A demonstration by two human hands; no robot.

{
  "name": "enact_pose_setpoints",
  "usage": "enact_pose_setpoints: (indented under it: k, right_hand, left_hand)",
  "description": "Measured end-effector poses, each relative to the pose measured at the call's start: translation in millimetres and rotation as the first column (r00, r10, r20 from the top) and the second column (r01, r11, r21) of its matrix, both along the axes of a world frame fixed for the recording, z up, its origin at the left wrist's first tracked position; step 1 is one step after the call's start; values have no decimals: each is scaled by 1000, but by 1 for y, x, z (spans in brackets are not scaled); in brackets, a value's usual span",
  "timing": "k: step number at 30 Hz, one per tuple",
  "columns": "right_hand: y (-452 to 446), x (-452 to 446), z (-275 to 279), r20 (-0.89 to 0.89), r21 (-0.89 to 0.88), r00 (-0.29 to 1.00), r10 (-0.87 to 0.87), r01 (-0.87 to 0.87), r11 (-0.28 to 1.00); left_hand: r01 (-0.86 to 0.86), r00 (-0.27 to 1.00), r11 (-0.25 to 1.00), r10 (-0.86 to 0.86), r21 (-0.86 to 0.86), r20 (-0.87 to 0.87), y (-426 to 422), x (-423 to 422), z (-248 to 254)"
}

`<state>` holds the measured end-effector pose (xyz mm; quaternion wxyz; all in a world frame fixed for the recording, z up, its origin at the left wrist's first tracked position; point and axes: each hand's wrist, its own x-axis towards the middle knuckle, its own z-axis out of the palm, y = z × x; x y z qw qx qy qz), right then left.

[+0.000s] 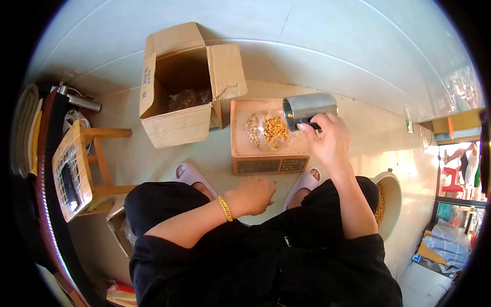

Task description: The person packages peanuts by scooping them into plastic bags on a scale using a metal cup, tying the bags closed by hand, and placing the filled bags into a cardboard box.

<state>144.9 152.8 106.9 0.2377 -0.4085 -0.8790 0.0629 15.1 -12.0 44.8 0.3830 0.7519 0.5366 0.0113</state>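
Note:
My right hand (330, 140) grips the dark handle of a metal cup (313, 106). The cup is tipped on its side, its mouth facing left, with a few yellow kernels inside. Just beside the mouth, a clear plastic bag (279, 144) of corn kernels (276, 128) lies on an orange-topped weighing scale (245, 148). Paler kernels or beans (252, 129) show at the bag's left side. My left hand (254, 196), below a gold bracelet, hangs in front of the scale between my knees, its fingers loosely curled with nothing visible in them.
An open cardboard box (176, 125) holding brown contents stands behind on the left. A wooden stool (94, 192) is at the left. By my right knee sits a pale bucket (395, 204) with yellow kernels. A tiled wall (286, 56) rises behind the scale.

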Motion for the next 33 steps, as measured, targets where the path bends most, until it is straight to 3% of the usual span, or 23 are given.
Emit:
enact_pose_setpoints:
  k: [19,33]
  right_hand:
    - [-3,-7,-5,115,42,993,25,-30,999]
    - [1,-3,-3,39,8,999,-5,5,1000]
  left_hand:
    - [5,1000,1000,-5,-13,-22,1,0,-3]
    - [-4,1000,999,4,32,-19,-3,-1,-4]
